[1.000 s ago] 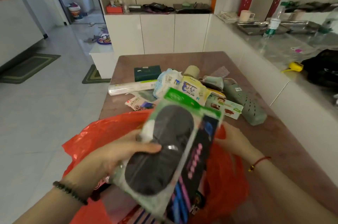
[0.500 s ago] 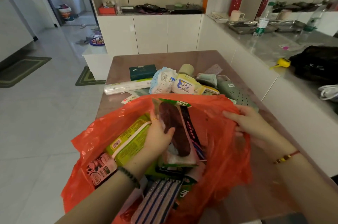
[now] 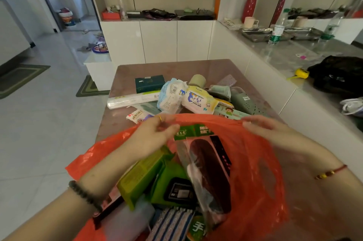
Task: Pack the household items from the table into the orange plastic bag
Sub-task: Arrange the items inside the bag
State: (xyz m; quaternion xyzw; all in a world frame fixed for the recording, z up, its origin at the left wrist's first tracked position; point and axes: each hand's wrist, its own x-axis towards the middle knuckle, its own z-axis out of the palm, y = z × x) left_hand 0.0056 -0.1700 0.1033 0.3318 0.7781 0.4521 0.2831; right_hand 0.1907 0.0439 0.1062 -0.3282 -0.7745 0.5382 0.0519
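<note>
orange plastic bag (image 3: 255,162) sits open at the near table (image 3: 206,67) edge. my left hand (image 3: 157,132) pinches its far rim at left, fingers closed on the plastic. insole pack (image 3: 208,172) stands inside, mid-bag. my right hand (image 3: 263,124) pinches the rim at right. wipes pack (image 3: 198,101) lies beyond, unpacked.
</note>
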